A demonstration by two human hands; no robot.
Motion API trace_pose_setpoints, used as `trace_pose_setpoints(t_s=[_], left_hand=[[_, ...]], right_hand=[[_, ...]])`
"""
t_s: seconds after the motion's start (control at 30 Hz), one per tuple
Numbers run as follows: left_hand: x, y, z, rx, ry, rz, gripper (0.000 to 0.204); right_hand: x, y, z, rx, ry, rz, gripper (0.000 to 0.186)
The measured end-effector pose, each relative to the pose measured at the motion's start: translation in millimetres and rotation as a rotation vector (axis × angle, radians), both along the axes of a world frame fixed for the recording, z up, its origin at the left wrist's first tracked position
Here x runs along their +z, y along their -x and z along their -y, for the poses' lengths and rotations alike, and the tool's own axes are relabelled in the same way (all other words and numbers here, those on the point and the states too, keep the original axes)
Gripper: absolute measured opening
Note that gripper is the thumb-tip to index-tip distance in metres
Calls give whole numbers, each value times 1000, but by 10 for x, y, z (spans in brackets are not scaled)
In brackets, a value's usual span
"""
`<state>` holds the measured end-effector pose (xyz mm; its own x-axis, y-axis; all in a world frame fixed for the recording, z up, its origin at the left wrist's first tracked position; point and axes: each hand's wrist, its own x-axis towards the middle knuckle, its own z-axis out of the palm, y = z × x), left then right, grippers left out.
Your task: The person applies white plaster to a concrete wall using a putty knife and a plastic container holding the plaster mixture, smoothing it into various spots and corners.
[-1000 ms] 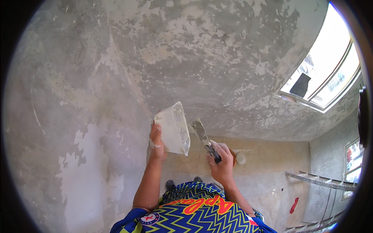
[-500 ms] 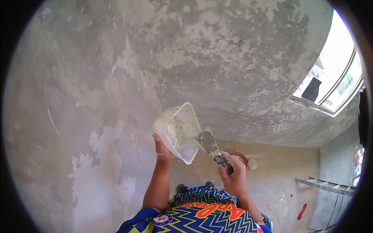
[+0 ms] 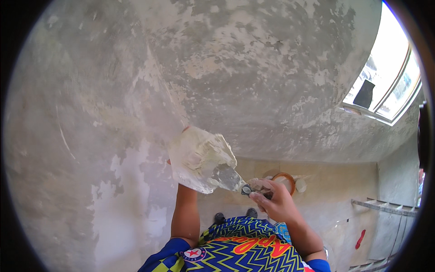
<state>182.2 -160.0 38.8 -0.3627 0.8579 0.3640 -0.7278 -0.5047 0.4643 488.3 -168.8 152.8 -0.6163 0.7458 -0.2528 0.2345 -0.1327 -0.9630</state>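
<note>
A white plastic tub (image 3: pixel 180 168) smeared with pale putty is tilted in front of the wall corner. My left hand (image 3: pixel 185 129) grips it from behind; only bits of its fingers show past the tub's edges. In my right hand (image 3: pixel 277 199) is a putty knife (image 3: pixel 229 177), its dark handle wrapped by my fingers. The grey blade points left and lies against the putty (image 3: pixel 213 152) in the tub. White smears cover part of the blade and my right fingers.
Patchy grey and white plastered walls (image 3: pixel 253 90) rise ahead and left. On the tan floor beyond my right hand sits an orange-brown bucket (image 3: pixel 285 181). A ladder (image 3: pixel 385 207) and a red object (image 3: pixel 360 239) are at right. A window (image 3: pixel 385 77) opens upper right.
The tub has turned and shifted slightly left, its opening now less visible. The putty knife has swung flatter and lower, and its blade has moved left into the tub's putty.
</note>
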Motion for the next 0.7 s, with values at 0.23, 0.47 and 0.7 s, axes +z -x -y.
trace_pose_setpoints(t_s=[0.23,0.47,0.7], left_hand=[[-376,29,2,-85,70,59,95],[-324,-20,-31,-85,81,77,92],[-260,-42,-45,-40,66,104,90]], right_hand=[[-69,452,132,-10,-413,82,29],[-188,433,243,-60,-523,31,34],[-500,352,164,-65,-593,-26,38]])
